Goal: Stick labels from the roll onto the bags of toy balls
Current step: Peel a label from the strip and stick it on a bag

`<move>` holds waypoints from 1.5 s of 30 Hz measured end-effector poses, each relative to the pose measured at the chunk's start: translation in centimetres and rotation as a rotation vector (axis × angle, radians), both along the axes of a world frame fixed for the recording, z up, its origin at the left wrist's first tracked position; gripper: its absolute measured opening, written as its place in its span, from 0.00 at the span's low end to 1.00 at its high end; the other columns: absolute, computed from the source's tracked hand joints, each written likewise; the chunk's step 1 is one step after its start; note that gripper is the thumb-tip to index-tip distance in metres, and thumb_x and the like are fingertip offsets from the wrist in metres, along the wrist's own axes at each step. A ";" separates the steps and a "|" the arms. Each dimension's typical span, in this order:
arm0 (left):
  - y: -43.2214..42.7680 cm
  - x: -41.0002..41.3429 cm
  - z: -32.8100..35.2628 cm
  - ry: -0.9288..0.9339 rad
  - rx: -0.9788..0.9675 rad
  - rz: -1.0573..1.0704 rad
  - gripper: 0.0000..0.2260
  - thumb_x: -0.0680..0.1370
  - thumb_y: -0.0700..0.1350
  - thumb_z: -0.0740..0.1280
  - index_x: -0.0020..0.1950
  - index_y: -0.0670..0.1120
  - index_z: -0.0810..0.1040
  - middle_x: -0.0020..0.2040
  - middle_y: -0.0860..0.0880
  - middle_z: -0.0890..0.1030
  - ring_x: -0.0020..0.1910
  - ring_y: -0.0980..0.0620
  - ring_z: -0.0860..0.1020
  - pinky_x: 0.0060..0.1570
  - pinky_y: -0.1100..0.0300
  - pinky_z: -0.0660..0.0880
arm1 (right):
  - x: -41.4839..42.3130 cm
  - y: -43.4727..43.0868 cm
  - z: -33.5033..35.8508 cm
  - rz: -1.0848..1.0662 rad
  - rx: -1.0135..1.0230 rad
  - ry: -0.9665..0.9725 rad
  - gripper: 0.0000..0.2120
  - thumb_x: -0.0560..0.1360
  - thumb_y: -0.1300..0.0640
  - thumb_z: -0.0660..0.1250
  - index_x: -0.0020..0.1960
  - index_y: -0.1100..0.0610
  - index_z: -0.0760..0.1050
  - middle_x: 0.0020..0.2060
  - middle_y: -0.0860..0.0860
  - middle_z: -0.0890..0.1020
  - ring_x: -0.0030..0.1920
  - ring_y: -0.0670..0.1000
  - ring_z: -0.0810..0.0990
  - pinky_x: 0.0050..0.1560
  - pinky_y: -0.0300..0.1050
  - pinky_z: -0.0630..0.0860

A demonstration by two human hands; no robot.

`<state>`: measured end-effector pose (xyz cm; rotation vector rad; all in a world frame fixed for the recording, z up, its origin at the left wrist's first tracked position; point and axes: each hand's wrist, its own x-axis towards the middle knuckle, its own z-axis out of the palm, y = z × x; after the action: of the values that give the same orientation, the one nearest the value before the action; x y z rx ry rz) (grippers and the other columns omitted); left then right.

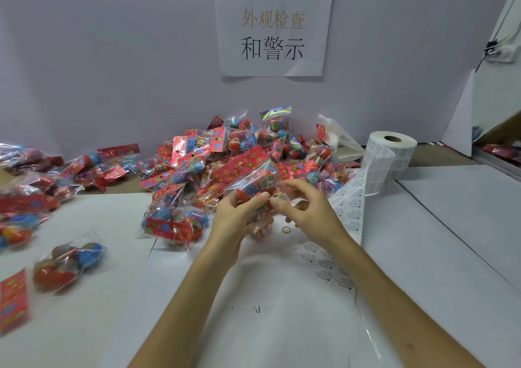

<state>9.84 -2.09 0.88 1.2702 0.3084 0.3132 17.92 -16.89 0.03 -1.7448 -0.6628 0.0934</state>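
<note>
Loose bags (67, 263): several are lying scattered on the left side of the table (451, 240).
Pile of bags (225, 153): it is sitting heaped against the back wall, just beyond your hands.
Left hand (236, 221): your forearm is reaching in from below with the wrist bending upward. The fingers are curling round the held bag (248, 181) from beneath, and the thumb is pressing on top.
Held bag: you are holding it raised above the table's middle, its red header card pointing up-left.
Right hand (307, 209): it is angling in from the right. Thumb and forefinger are pinching the held bag's clear plastic, and the other fingers are curling loosely.
Label strip (349, 207): it is trailing from the roll (392, 153) down beside your right wrist.
</note>
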 end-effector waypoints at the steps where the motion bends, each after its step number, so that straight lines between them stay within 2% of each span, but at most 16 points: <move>1: 0.0 0.0 0.0 0.000 0.002 -0.009 0.11 0.78 0.39 0.73 0.59 0.40 0.80 0.52 0.39 0.86 0.50 0.41 0.86 0.49 0.50 0.84 | 0.1 0.1 -0.1 -0.008 0.000 -0.009 0.09 0.76 0.49 0.75 0.55 0.43 0.79 0.46 0.49 0.83 0.35 0.48 0.82 0.30 0.36 0.75; 4: 0.0 0.2 0.0 0.009 -0.028 -0.026 0.14 0.79 0.39 0.72 0.64 0.39 0.79 0.54 0.38 0.86 0.53 0.38 0.85 0.51 0.48 0.83 | 0.5 0.0 -0.1 -0.013 0.031 -0.016 0.03 0.78 0.50 0.72 0.50 0.49 0.82 0.36 0.47 0.83 0.32 0.47 0.81 0.33 0.41 0.76; 7: 0.1 0.2 0.1 0.019 -0.068 -0.060 0.15 0.79 0.42 0.71 0.66 0.40 0.79 0.56 0.39 0.85 0.54 0.40 0.85 0.58 0.45 0.80 | 0.5 -0.1 0.1 0.006 0.069 0.010 0.06 0.80 0.51 0.69 0.50 0.51 0.83 0.35 0.46 0.83 0.32 0.49 0.81 0.36 0.44 0.78; 12: -0.2 0.0 0.0 -0.039 -0.035 -0.096 0.21 0.76 0.44 0.75 0.67 0.42 0.77 0.57 0.41 0.86 0.54 0.42 0.85 0.58 0.48 0.80 | 0.3 -0.1 0.2 0.006 0.100 0.006 0.06 0.81 0.53 0.67 0.49 0.52 0.82 0.34 0.46 0.83 0.32 0.49 0.81 0.35 0.43 0.78; 15: -0.6 0.2 -0.3 -0.052 0.031 -0.059 0.26 0.71 0.40 0.79 0.67 0.42 0.76 0.52 0.41 0.86 0.47 0.44 0.85 0.51 0.50 0.80 | 0.3 -0.2 0.2 0.017 0.103 0.002 0.06 0.81 0.53 0.68 0.48 0.52 0.82 0.34 0.48 0.84 0.32 0.50 0.81 0.36 0.43 0.78; 17: -0.6 0.3 -0.5 -0.049 0.052 -0.035 0.26 0.70 0.36 0.80 0.66 0.42 0.76 0.51 0.40 0.86 0.47 0.44 0.85 0.49 0.51 0.80 | 0.4 -0.2 0.1 0.028 0.104 0.012 0.05 0.80 0.53 0.69 0.49 0.53 0.82 0.34 0.49 0.84 0.32 0.50 0.81 0.35 0.44 0.78; 21: -0.2 0.3 -0.6 -0.039 0.057 -0.060 0.26 0.70 0.32 0.79 0.64 0.44 0.75 0.53 0.40 0.86 0.53 0.39 0.86 0.55 0.47 0.83 | 0.4 0.0 -0.1 0.008 0.086 -0.006 0.04 0.77 0.52 0.74 0.49 0.52 0.82 0.33 0.48 0.83 0.31 0.48 0.81 0.35 0.42 0.78; 26: -0.1 0.3 -0.5 -0.024 0.065 -0.072 0.29 0.69 0.27 0.77 0.66 0.42 0.73 0.55 0.37 0.85 0.53 0.39 0.85 0.56 0.46 0.83 | 0.3 -0.1 -0.1 0.007 0.113 -0.006 0.06 0.79 0.53 0.71 0.47 0.55 0.82 0.32 0.48 0.82 0.31 0.48 0.81 0.35 0.40 0.78; 28: -0.2 0.3 -0.4 -0.035 0.051 -0.089 0.29 0.70 0.30 0.78 0.67 0.43 0.73 0.56 0.37 0.85 0.53 0.40 0.85 0.55 0.48 0.83 | 0.3 0.0 0.0 0.008 0.118 -0.003 0.06 0.79 0.52 0.71 0.47 0.55 0.82 0.32 0.48 0.82 0.31 0.48 0.81 0.35 0.40 0.78; 32: -0.5 0.0 -0.1 -0.054 0.046 -0.113 0.29 0.71 0.42 0.79 0.69 0.44 0.74 0.56 0.41 0.86 0.53 0.42 0.86 0.54 0.50 0.82 | 0.3 -0.1 0.0 0.012 0.118 -0.021 0.06 0.79 0.52 0.70 0.47 0.54 0.82 0.32 0.49 0.83 0.32 0.48 0.81 0.36 0.40 0.78; 40: -0.3 0.0 -0.1 -0.044 0.065 -0.072 0.25 0.74 0.40 0.77 0.70 0.43 0.74 0.58 0.41 0.85 0.53 0.43 0.86 0.55 0.49 0.83 | 0.2 -0.1 0.1 0.042 0.119 -0.001 0.08 0.82 0.54 0.66 0.46 0.53 0.81 0.31 0.46 0.82 0.32 0.47 0.81 0.38 0.43 0.80; 42: -0.3 0.0 -0.1 -0.059 0.071 -0.076 0.25 0.74 0.42 0.77 0.69 0.42 0.75 0.56 0.41 0.86 0.52 0.42 0.86 0.56 0.47 0.82 | 0.2 -0.1 0.1 0.053 0.114 0.008 0.05 0.80 0.52 0.69 0.49 0.53 0.82 0.33 0.47 0.83 0.32 0.48 0.81 0.38 0.44 0.81; 45: -0.2 -0.1 -0.3 -0.072 0.065 -0.066 0.22 0.74 0.44 0.77 0.67 0.43 0.77 0.55 0.42 0.86 0.52 0.42 0.86 0.58 0.45 0.81 | 0.2 0.0 0.0 0.061 0.089 0.003 0.07 0.78 0.53 0.73 0.55 0.53 0.82 0.37 0.46 0.83 0.33 0.48 0.82 0.39 0.46 0.82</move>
<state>9.77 -2.26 0.57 1.3265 0.1959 0.3139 18.12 -16.90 0.03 -1.6396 -0.7076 0.1074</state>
